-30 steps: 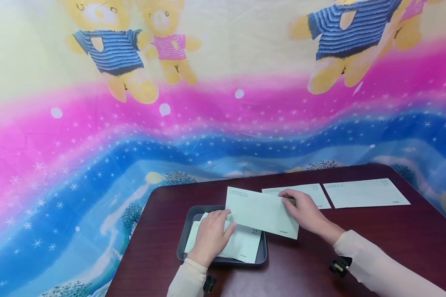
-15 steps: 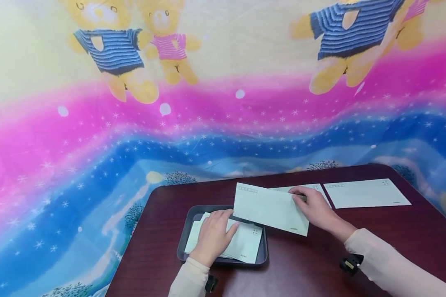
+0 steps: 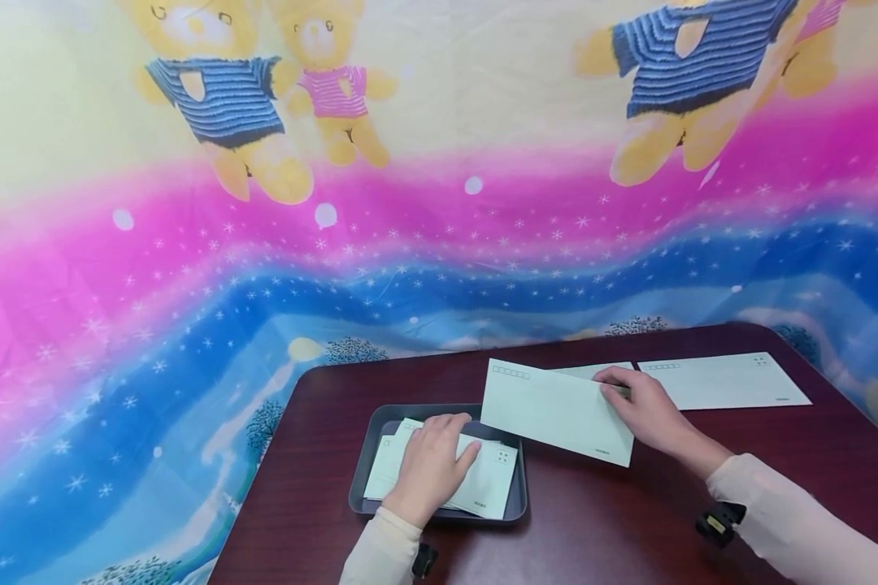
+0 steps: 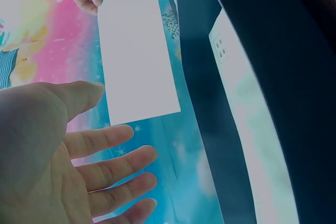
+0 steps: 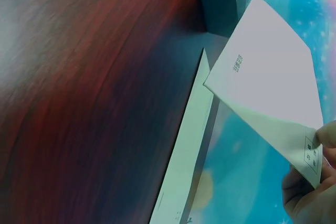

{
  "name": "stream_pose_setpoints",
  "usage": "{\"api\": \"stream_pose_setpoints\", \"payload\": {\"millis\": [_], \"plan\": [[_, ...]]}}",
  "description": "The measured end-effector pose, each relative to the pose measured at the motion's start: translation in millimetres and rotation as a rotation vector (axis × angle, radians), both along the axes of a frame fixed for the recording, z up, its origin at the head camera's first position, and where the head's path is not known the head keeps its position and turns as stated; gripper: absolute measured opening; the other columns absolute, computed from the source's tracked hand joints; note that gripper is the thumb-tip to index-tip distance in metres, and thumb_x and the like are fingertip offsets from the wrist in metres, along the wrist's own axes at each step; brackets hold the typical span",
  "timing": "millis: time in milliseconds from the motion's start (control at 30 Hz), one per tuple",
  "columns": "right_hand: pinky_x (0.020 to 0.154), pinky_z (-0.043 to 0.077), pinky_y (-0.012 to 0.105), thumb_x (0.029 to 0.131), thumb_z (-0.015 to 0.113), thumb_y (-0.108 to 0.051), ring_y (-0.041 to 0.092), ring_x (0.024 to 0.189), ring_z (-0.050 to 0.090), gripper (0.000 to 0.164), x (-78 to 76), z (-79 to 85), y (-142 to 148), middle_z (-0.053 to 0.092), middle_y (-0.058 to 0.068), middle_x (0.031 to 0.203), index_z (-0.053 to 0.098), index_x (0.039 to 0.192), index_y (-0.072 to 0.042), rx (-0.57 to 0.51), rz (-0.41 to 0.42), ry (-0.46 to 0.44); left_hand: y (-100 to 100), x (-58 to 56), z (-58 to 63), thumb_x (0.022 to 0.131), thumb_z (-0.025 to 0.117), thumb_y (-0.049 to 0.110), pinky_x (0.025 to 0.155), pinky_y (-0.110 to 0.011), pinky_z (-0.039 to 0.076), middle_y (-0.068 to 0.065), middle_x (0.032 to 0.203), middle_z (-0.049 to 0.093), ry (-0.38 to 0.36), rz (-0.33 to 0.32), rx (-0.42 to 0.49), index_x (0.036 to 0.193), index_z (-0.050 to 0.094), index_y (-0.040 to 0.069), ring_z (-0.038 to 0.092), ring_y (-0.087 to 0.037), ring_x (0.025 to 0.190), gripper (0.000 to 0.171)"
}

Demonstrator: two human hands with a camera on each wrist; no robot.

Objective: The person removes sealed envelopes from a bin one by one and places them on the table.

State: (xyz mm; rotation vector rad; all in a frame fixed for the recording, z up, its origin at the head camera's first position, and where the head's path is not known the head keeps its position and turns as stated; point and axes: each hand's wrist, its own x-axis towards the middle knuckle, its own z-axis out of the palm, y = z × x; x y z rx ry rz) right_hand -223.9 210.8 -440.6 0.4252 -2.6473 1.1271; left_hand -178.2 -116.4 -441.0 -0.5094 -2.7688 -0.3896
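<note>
My right hand (image 3: 647, 410) pinches a white envelope (image 3: 556, 410) by its upper right corner, between thumb and fingers. The envelope is held tilted above the table, its printed boxes at the upper left; in the right wrist view its face bends slightly near the thumb (image 5: 326, 135). My left hand (image 3: 433, 463) is over a grey tray (image 3: 356, 471), its fingers spread and relaxed with nothing in them in the left wrist view. Several white envelopes (image 3: 492, 483) lie loosely stacked in the tray, partly hidden by that hand.
Two envelopes lie flat toward the table's back edge: one at the right (image 3: 724, 383), and another envelope (image 3: 593, 371) largely covered by the held one. The dark red table (image 3: 585, 528) ends against a printed bear curtain (image 3: 439, 276).
My right hand has carried the envelope rightward, away from the tray and over the flat envelope behind it. The left hand has shifted slightly right above the tray.
</note>
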Motion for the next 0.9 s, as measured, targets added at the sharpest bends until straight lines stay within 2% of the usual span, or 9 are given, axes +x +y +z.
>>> {"api": "stream_pose_setpoints", "payload": {"millis": [433, 633, 900], "plan": [[0.069, 0.05, 0.04, 0.096, 0.05, -0.018, 0.026, 0.092, 0.062, 0.024, 2.4, -3.3, 21, 0.067, 0.011, 0.103, 0.064, 0.111, -0.006, 0.013, -0.021, 0.013, 9, 3.1, -2.6, 0.09, 0.055, 0.043, 0.085, -0.043, 0.048, -0.004, 0.115, 0.065, 0.027, -0.038, -0.027, 0.123, 0.062, 0.014, 0.057, -0.021, 0.109, 0.044], [0.071, 0.049, 0.041, 0.095, 0.052, -0.017, 0.027, 0.094, 0.061, 0.02, 2.8, -5.6, 29, 0.067, 0.01, 0.103, 0.066, 0.107, -0.009, 0.037, -0.031, 0.045, 13, 4.0, -3.7, 0.09, 0.055, 0.043, 0.087, -0.043, 0.047, -0.004, 0.116, 0.064, 0.002, -0.042, -0.039, 0.124, 0.062, 0.015, 0.056, -0.021, 0.11, 0.045], [0.071, 0.05, 0.04, 0.096, 0.05, -0.019, 0.027, 0.094, 0.061, 0.022, 5.7, -6.1, 44, 0.067, 0.01, 0.104, 0.064, 0.11, -0.008, 0.061, -0.024, 0.032, 17, 6.4, -3.1, 0.091, 0.054, 0.044, 0.088, -0.042, 0.047, -0.004, 0.118, 0.064, -0.008, -0.051, -0.067, 0.125, 0.061, 0.014, 0.056, -0.02, 0.11, 0.045]]}}
